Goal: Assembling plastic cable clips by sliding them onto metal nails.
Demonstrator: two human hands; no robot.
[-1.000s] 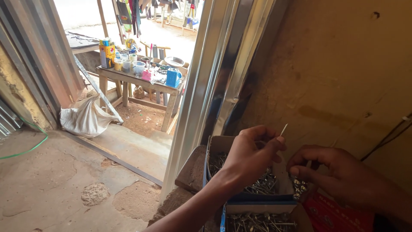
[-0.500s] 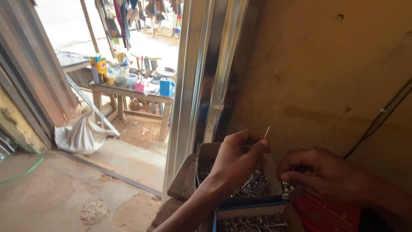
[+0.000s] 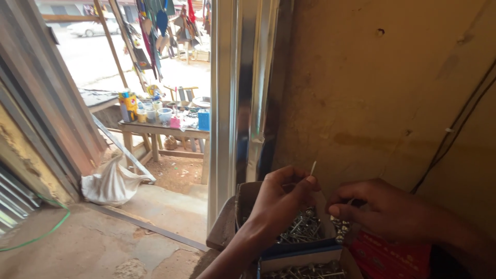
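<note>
Left hand (image 3: 281, 199): fingertips pinch single nail (image 3: 312, 168), tip upward, lifted clear for handling. Right hand (image 3: 385, 209): fingers curled just beside, contents unclear (picking?). Below both: open cardboard box (image 3: 248, 199) of loose nails.

Head camera looks down closely, facing wall (image 3: 372, 93) and doorway (image 3: 155, 103).
</note>
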